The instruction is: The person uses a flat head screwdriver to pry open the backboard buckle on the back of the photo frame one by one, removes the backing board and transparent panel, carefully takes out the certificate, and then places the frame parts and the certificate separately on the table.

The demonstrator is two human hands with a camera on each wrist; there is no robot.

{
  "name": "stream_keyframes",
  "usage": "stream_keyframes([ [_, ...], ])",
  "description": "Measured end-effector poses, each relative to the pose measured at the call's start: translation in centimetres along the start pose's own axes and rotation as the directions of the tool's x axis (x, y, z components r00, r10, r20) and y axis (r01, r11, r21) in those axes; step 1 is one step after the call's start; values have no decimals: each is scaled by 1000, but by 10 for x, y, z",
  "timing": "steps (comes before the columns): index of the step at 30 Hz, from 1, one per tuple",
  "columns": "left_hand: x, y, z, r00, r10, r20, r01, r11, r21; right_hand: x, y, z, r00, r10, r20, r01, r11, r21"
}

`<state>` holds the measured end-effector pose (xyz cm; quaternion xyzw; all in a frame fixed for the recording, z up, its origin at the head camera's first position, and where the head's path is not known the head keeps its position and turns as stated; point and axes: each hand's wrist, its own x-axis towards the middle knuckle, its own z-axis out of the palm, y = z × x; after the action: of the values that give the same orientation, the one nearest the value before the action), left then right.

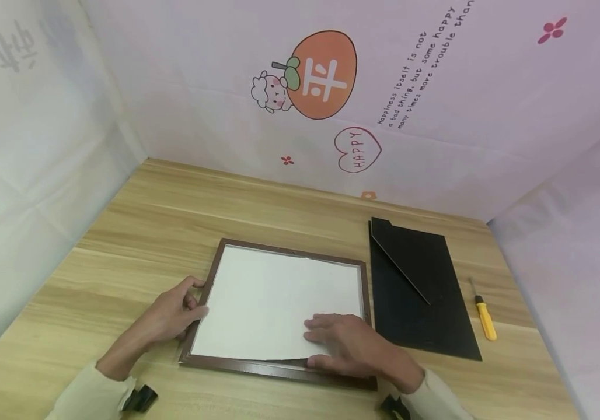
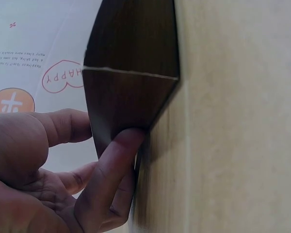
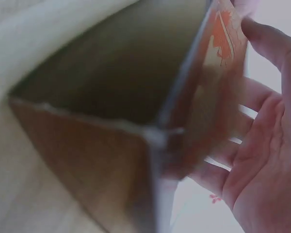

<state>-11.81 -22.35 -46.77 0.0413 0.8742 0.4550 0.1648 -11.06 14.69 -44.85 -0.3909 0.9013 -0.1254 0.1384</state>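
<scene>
A brown picture frame (image 1: 279, 376) lies back side up on the table, holding a white sheet (image 1: 263, 303). My left hand (image 1: 176, 312) grips the frame's left rail, its bent finger against the outer side in the left wrist view. Across the sheet's near right part rest the straight, spread fingers of my right hand (image 1: 344, 344); the thumb is at the near edge. There the sheet bows up, with a dark gap above the rail. In the right wrist view the sheet's underside carries an orange leaf print (image 3: 224, 39), close to the frame's corner (image 3: 155, 136).
Right of the frame lies a black backing board (image 1: 410, 332) with a black stand flap (image 1: 410, 251) on it. Farther right is a screwdriver (image 1: 485, 321) with a yellow handle. Printed fabric walls (image 1: 216, 105) enclose the wooden table (image 1: 137, 233).
</scene>
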Motion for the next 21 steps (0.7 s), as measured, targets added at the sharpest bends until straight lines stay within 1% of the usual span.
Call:
stream_keyframes([
  [4, 0, 0, 0, 1000, -3, -1, 3, 1000, -3, -3, -2, 0, 993, -112, -22, 109, 988, -111],
  [8, 0, 0, 0, 1000, -8, -3, 8, 1000, -7, -4, -6, 4, 979, -188, -78, 168, 962, -217],
  [11, 0, 0, 0, 1000, -5, -1, 5, 1000, -14, -3, -10, 7, 968, -213, -134, 170, 947, -273],
  [14, -1, 0, -1, 1000, -7, 3, 7, 1000, -26, -1, -15, 9, 961, -203, -187, 151, 954, -259],
  [18, -1, 0, -1, 1000, -9, 9, 9, 999, -41, 2, -22, 9, 946, -202, -255, 140, 960, -242],
  [21, -1, -1, -2, 1000, 11, 25, -10, 998, -54, 3, -27, 8, 940, -215, -264, 134, 947, -292],
])
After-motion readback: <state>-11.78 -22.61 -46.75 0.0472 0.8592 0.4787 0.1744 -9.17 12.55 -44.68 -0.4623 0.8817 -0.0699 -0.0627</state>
